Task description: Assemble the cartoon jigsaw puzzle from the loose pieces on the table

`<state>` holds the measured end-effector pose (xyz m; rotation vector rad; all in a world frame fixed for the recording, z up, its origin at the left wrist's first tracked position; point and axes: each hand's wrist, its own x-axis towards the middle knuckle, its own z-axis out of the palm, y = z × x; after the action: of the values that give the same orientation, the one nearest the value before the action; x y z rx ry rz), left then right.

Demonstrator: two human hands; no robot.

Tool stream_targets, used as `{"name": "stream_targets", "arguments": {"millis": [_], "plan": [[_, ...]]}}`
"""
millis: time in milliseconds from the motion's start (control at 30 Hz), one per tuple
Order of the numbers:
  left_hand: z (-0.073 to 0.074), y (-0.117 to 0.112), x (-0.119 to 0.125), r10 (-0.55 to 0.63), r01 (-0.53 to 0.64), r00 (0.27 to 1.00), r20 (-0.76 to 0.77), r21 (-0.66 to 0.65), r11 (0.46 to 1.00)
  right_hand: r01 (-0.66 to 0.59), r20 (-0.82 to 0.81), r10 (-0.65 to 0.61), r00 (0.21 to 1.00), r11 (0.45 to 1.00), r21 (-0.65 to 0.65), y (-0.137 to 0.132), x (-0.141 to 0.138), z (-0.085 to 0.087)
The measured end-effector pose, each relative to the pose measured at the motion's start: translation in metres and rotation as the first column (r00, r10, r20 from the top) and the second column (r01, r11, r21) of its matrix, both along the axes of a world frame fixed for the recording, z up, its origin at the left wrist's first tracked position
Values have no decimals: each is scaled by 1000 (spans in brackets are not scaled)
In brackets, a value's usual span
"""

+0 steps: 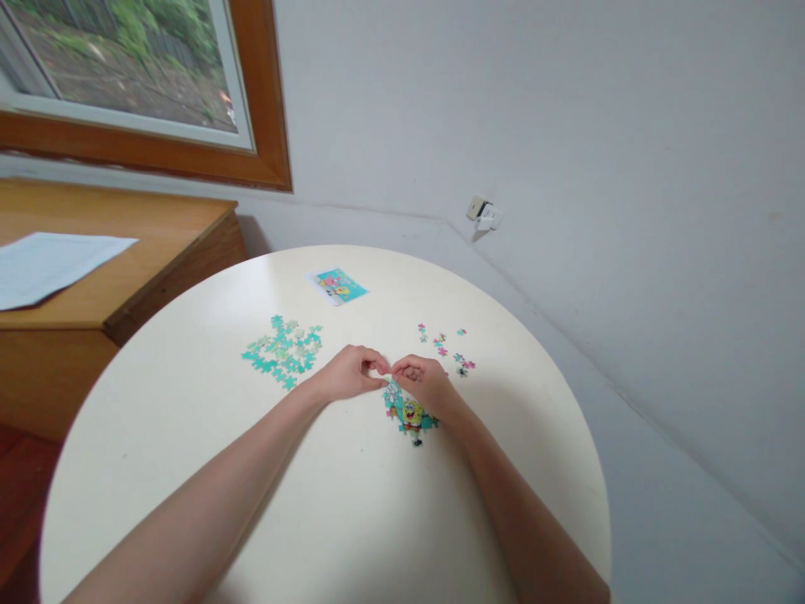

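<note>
Both hands meet near the middle of a round cream table (pixel 327 503). My left hand (pixel 349 373) and my right hand (pixel 423 380) are pinched together fingertip to fingertip over a small puzzle piece (pixel 386 377). Just below them lies a partly joined puzzle section (pixel 410 414) with a yellow cartoon figure. A heap of loose teal pieces (pixel 284 351) lies to the left of my left hand. Several scattered pink and teal pieces (pixel 448 346) lie beyond my right hand.
A small picture card (pixel 338 285) lies at the table's far side. A wooden desk (pixel 126 252) with a white paper (pixel 50 260) stands to the left under a window. A wall socket (pixel 483 213) sits on the grey wall behind.
</note>
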<state>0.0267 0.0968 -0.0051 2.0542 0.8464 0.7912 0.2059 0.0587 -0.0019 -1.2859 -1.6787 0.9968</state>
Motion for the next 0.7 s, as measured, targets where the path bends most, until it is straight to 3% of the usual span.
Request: {"name": "stream_targets", "arguments": {"millis": [700], "plan": [[0,0,0,26,-23,999,-39,82,996,-65,128,53,990,993,96,2,0,-4]]}}
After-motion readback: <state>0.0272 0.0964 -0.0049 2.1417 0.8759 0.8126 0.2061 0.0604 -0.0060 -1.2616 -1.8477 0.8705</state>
